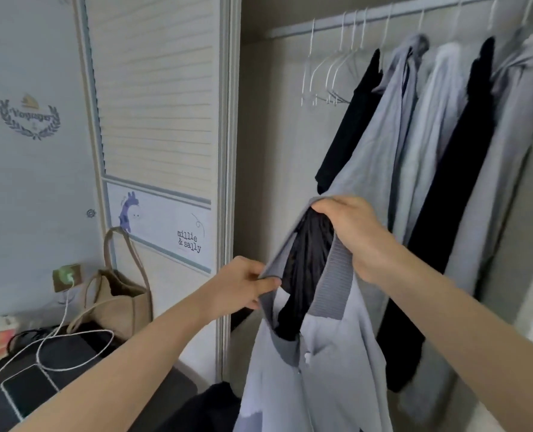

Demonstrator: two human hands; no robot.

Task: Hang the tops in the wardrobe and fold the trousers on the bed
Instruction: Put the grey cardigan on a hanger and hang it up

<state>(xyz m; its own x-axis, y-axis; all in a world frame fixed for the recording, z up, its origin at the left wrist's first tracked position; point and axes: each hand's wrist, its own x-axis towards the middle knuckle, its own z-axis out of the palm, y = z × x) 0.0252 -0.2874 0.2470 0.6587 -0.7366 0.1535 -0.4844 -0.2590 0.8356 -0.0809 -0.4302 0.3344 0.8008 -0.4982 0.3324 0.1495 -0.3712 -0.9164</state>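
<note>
I hold a light blue-grey top (327,378) with a darker ribbed collar up in front of the open wardrobe. My left hand (243,285) pinches the collar's left edge. My right hand (352,232) grips the collar's upper right part. A dark lining or a black garment shows inside the neck opening. On the wardrobe rail (383,18) hang several empty white hangers (330,73) at the left. Right of them hang black and pale grey tops (446,145).
The wardrobe's slatted sliding door (159,120) stands at the left. A beige tote bag (118,294) hangs at the lower left above a dark surface with a phone (25,391) and a white charging cable (72,350). A dark garment (209,410) lies at the bottom middle.
</note>
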